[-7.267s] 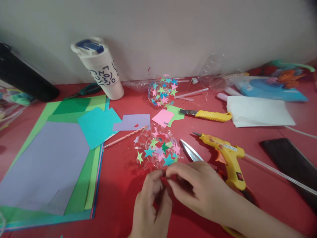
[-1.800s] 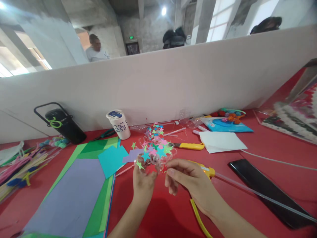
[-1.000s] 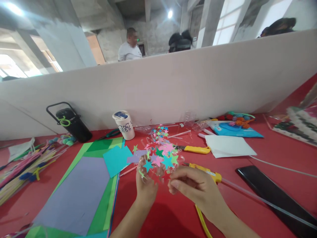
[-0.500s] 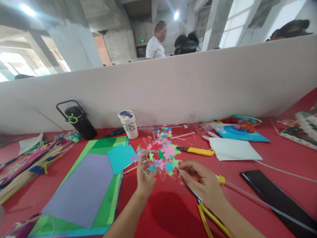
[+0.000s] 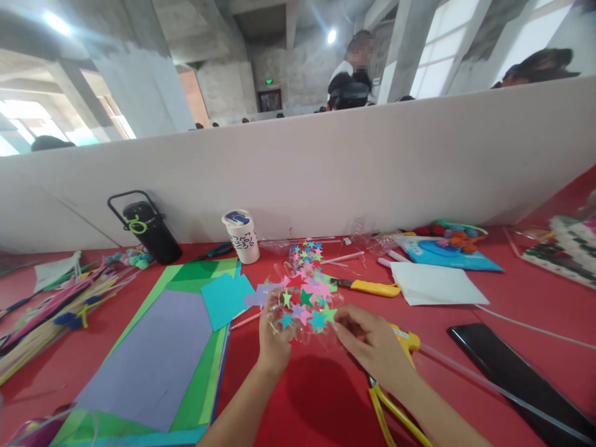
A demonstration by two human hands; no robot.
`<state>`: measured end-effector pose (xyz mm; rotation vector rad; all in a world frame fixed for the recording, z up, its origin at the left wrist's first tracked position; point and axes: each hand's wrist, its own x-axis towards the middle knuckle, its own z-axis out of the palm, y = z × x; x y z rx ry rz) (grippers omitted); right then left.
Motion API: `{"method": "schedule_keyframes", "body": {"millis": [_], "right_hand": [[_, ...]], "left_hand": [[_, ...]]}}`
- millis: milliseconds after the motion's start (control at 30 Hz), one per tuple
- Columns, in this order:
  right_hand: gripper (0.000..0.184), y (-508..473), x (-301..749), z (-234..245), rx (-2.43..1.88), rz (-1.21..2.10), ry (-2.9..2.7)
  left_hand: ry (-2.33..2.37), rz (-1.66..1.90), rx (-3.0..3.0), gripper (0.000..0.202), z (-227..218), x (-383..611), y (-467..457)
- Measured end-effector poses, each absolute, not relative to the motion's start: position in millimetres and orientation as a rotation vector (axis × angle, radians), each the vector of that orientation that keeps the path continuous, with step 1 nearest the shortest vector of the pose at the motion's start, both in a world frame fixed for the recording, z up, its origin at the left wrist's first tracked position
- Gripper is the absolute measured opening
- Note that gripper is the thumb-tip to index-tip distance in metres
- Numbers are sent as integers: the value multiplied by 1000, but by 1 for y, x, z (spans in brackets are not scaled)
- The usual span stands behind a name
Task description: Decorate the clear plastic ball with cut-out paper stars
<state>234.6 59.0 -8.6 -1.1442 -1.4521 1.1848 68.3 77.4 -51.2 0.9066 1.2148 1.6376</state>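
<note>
A clear plastic craft piece covered with colourful stars point(image 5: 302, 313) is held above the red table in front of me. My left hand point(image 5: 274, 341) is closed on its left side, with the fingers partly behind the plastic. On the other side, my right hand point(image 5: 379, 344) pinches a light green star point(image 5: 329, 313) at the craft's right edge. Beneath my right hand lies a yellow-handled cutting tool point(image 5: 395, 415), its front end partly hidden. A yellow glue gun point(image 5: 408, 341) with a long clear glue stick point(image 5: 503, 387) shows just beyond that hand.
Coloured sheets point(image 5: 153, 354) and a cut blue sheet point(image 5: 227, 299) lie left. A white cup point(image 5: 243, 239) and black bottle point(image 5: 151, 233) stand by the partition point(image 5: 326, 167). Rightward are a yellow utility knife point(image 5: 375, 288), white paper point(image 5: 437, 284) and a black phone-like slab point(image 5: 512, 372).
Both hands stay on the star craft, which has shifted only slightly. The right hand has moved a little left and down, showing more of the glue gun. A person behind the partition has moved right.
</note>
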Motion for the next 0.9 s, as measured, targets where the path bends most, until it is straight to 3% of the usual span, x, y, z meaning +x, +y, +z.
{"method": "schedule_keyframes", "body": {"millis": [200,433,733,900], "right_hand": [[5,76,238,-28,-1128,1549,-1195],[29,77,229,-27,-940,1782,-851],[28,83,221,-40,-1038,1751,-832],[26,91,218,-48,-1125,1706,-891]], "left_hand": [[1226,1561,953,32,-66,58,80],[1245,1396,1157,40,-81,45,79],[1163,1108,1347,45,-87,33,85],[1103,957,1321,37,-92,22,85]]}}
